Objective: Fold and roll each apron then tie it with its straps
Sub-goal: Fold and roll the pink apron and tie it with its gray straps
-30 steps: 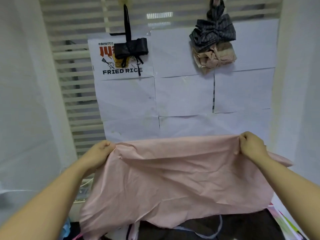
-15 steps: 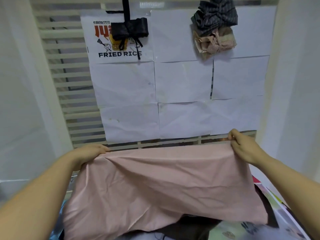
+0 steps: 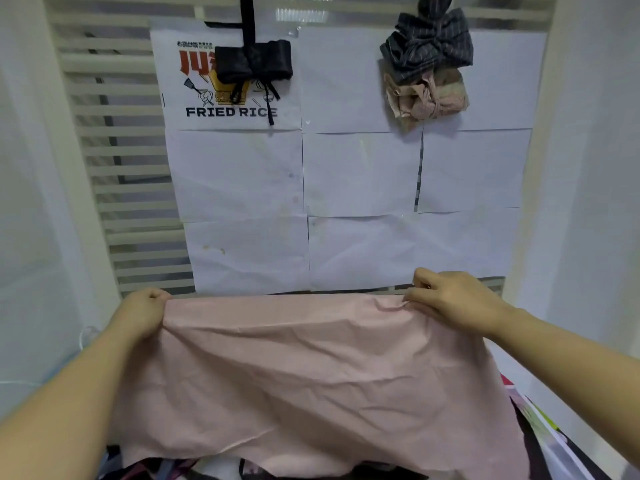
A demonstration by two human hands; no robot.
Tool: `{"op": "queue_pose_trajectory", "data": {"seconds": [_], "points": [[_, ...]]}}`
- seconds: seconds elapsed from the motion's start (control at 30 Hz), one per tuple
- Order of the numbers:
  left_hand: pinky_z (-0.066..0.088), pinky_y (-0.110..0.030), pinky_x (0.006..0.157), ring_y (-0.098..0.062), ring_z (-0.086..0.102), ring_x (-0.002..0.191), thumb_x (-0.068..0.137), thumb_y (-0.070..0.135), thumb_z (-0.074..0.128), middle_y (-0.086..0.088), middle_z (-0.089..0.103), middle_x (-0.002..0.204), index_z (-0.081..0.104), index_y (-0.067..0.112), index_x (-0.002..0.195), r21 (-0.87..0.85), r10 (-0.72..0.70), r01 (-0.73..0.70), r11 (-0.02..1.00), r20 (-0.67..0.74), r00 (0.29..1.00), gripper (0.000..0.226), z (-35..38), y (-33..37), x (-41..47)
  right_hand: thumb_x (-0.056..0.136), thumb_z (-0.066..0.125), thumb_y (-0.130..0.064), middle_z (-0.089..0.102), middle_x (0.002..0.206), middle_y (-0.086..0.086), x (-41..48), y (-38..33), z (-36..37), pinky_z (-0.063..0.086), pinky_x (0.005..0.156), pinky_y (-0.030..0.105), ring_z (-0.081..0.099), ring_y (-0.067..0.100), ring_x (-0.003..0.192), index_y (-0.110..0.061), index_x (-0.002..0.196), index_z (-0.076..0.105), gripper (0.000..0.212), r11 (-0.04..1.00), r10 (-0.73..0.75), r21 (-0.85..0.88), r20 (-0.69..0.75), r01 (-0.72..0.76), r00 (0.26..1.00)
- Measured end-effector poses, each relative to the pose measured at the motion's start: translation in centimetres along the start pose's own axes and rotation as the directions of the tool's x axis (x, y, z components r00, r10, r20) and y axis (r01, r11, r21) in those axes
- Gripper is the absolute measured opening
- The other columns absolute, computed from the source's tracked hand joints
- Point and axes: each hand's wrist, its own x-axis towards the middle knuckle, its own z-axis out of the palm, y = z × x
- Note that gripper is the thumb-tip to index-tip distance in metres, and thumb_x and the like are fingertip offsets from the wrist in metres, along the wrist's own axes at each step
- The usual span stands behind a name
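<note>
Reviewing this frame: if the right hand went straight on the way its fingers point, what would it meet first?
Probably the taped-up white paper sheets: the right hand, pinching the pink fabric apron at its top edge, points forward and leftward toward them. Depth is unclear, so the gap cannot be judged.

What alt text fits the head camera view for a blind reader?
Two bare hands hold a wrinkled pink apron spread by its top edge, left hand gripping, right hand pinching. Behind, a rolled black apron, a grey striped bundle and a beige bundle hang on a paper-covered wall.
</note>
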Motion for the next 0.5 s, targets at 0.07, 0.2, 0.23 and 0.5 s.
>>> {"op": "queue_pose_trajectory", "data": {"seconds": [0.07,0.2,0.23,0.5], "points": [[0.039,-0.036,0.094,-0.032,0.055,0.108,0.096,0.008,0.047,-0.016,0.065,0.114,0.069,0.002,0.103,-0.004,0.057,-0.057,0.998,0.001,0.998,0.023,0.5,0.8,-0.1,0.091,0.043,-0.036,0.055,0.079,-0.001,0.2,1.1,0.3,0.035,0.051,0.023,0.048,0.022,0.054,-0.020,0.079,0.070,0.034,0.995,0.097,-0.027,-0.107,-0.101,0.989],[0.039,-0.031,0.085,-0.022,0.059,0.100,0.100,0.035,0.043,-0.007,0.068,0.111,0.071,0.013,0.095,-0.060,0.150,-0.141,0.988,0.201,0.968,0.036,0.6,3.4,-1.0,0.095,0.055,-0.031,0.057,0.111,-0.006,0.8,3.7,0.5,0.027,0.096,0.035,0.042,0.025,0.115,-0.021,0.088,0.076,0.024,0.873,0.466,0.165,0.001,-0.460,0.885],[0.039,-0.032,0.090,-0.019,0.059,0.103,0.097,0.053,0.037,0.001,0.067,0.114,0.072,0.020,0.098,-0.050,0.160,-0.152,0.987,0.277,0.947,0.048,0.4,4.4,-1.3,0.095,0.056,-0.027,0.056,0.112,-0.006,1.0,4.5,0.6,0.024,0.100,0.035,0.037,0.025,0.120,-0.019,0.092,0.076,0.022,0.822,0.535,0.200,0.049,-0.533,0.843],[0.045,-0.029,0.084,-0.014,0.054,0.095,0.053,0.099,0.021,0.011,0.037,0.118,0.014,0.055,0.143,0.337,0.576,-0.773,0.537,0.524,0.628,0.101,2.2,9.1,-3.5,0.088,0.032,-0.024,0.061,0.080,0.028,-1.4,8.0,0.7,0.043,0.078,0.047,0.057,0.046,0.079,0.002,0.071,0.060,0.042,0.600,0.798,0.152,-0.049,-0.786,0.600]]}}
